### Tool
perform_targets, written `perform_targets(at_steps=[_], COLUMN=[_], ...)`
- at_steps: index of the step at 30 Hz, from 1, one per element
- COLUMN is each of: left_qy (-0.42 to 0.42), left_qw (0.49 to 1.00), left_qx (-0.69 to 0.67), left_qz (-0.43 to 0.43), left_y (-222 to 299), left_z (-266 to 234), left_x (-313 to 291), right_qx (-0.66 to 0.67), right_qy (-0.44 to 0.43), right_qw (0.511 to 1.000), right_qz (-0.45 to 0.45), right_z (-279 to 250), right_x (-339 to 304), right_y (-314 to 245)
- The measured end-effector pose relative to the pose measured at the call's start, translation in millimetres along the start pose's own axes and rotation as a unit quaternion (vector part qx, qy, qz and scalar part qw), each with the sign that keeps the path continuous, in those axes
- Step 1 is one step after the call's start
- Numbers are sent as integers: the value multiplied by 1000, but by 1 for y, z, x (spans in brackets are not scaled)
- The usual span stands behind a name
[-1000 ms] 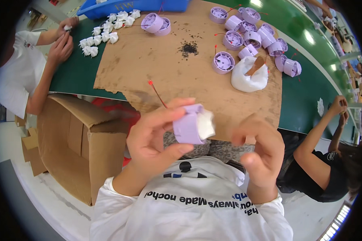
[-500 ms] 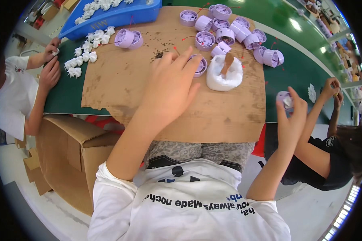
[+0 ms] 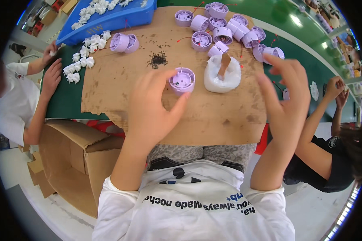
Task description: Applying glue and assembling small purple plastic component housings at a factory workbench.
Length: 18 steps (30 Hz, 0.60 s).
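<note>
My left hand (image 3: 147,106) has its thumb and fingers around a round light-purple plastic housing (image 3: 182,79), whose open top shows ribs and small parts inside. The housing is over the cardboard sheet (image 3: 213,120). Off the right edge of the cardboard, my right hand (image 3: 286,96) is raised with fingers apart and nothing in them, slightly blurred. Partly hidden behind it is another purple housing (image 3: 286,94). Between my hands stands a white tub (image 3: 222,76) of white material, with a brown wooden stick (image 3: 224,65) standing in it.
Several purple housings (image 3: 219,34) with red-tipped wires cluster at the back; a pair (image 3: 120,42) lies back left. Small dark bits (image 3: 158,60) are scattered on the cardboard. White crinkled pieces (image 3: 84,62) lie beside a blue tray (image 3: 108,20). People sit at both sides; a cardboard box (image 3: 74,156) stands left.
My left hand has closed on a housing and drawn it nearer. My right hand has let go of the housing at the right and moved up and slightly left, fingers spreading.
</note>
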<state>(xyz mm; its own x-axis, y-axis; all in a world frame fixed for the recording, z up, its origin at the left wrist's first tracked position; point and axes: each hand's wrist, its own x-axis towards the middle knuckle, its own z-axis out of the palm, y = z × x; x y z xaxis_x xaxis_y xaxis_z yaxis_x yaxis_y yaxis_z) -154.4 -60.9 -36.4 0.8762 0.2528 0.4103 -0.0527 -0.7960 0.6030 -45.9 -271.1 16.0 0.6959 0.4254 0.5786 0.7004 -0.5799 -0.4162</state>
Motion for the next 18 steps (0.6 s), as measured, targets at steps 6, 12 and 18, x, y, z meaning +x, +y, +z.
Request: perform_targets(at_steps=[6, 12, 18], left_qy=[-19, -29, -6], left_qw=[950, 647, 604], left_qx=[-269, -712, -722], left_qz=[-161, -270, -338], left_y=[14, 6, 5], left_z=[-9, -5, -5], left_x=[-32, -52, -55], right_qx=[-31, -27, 5], right_qy=[-38, -98, -99], right_qw=[995, 993, 994], right_qz=[-85, -57, -42], right_z=[36, 44, 41], right_x=[33, 28, 27], right_y=[-21, -21, -24])
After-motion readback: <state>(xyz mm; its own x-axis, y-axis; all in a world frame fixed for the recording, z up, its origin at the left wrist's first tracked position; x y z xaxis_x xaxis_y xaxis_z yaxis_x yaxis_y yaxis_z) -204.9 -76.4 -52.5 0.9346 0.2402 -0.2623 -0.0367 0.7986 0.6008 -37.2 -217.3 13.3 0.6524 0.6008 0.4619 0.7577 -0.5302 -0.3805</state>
